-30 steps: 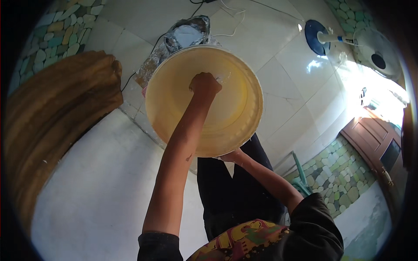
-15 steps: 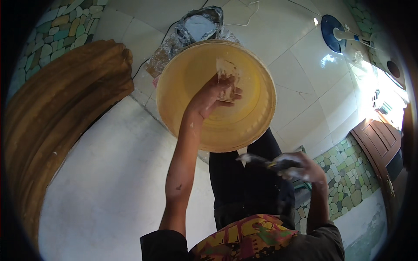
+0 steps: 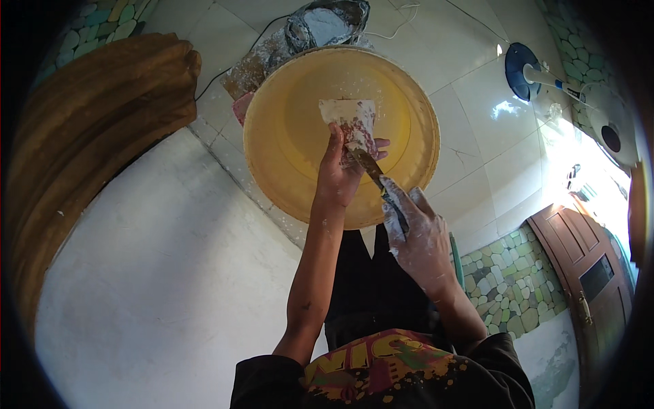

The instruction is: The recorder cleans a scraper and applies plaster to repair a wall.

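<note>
Left hand (image 3: 338, 178): arm outstretched, gripping flat plaster-caked scraper (image 3: 351, 119) over yellow basin (image 3: 286, 129) | Right hand (image 3: 417, 235): plaster-smeared, closed on putty knife (image 3: 381, 183), blade tip meeting scraper | Basin: on tiled floor (image 3: 490, 157)

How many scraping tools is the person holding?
2: a wide scraper in the left hand, a narrow one in the right hand, both over the yellow basin.

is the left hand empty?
No: the left hand grips a plaster-smeared flat scraper over the yellow basin, while the right hand holds a putty knife against it.
</note>
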{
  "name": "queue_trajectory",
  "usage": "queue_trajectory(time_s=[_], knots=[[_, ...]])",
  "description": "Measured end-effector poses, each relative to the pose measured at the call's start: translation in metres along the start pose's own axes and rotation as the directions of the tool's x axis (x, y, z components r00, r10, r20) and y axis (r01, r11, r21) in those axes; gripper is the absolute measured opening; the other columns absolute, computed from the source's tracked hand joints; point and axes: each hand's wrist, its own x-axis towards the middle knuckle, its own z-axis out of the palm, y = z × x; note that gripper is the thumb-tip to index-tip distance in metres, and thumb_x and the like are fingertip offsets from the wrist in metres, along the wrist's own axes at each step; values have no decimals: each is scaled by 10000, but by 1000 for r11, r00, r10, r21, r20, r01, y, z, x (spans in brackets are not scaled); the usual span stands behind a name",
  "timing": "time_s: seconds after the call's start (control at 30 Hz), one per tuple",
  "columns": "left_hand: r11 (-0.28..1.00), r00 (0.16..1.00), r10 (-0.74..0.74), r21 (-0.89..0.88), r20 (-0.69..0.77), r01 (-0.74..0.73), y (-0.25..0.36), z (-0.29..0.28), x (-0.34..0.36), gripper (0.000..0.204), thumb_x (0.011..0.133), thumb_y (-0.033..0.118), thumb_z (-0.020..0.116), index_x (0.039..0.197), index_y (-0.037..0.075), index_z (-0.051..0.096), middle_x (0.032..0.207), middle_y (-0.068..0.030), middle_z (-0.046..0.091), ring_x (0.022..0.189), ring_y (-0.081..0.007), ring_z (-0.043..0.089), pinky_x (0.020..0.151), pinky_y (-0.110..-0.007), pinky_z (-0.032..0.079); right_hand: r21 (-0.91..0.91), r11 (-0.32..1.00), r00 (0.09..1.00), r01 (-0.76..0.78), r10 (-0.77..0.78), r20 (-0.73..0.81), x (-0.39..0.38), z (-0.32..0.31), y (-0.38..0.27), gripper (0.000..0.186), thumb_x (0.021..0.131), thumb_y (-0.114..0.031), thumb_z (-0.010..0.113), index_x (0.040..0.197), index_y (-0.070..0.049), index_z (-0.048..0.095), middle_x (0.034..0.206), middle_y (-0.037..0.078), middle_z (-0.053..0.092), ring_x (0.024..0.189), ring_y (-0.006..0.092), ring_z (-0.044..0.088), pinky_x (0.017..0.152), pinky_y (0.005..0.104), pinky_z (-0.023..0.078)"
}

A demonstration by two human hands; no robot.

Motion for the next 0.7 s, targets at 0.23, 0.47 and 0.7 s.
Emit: queue_trajectory(time_s=[0.23,0.47,0.7], knots=[[992,993,117,39,9,-117,-1,6,-7,698,1008,626,413,1413,58,446,1242,-99,608,1044,-312,681,928,-437,531,-62,997,999,39,-39,6,31,-3,-4,622,821,-89,691,1419,-163,536,1009,139,576,809,371,662,686,468,537],[994,993,113,3,-35,-113,-10,28,-16,713,996,646,414,1394,58,468,1236,-104,618,1032,-320,689,925,-460,537,-99,994,994,43,-53,-96,26,3,-8,604,833,-111,683,1418,-150,539,990,145,588,769,370,662,663,464,535],[999,998,33,-6,-44,-33,-15,13,-17,718,982,662,436,1398,79,488,1250,-83,630,992,-290,697,931,-418,531,-137,991,1000,12,-12,-2,16,-6,-12,578,842,-106,664,1408,-145,548,992,141,604,779,359,670,654,461,534]])
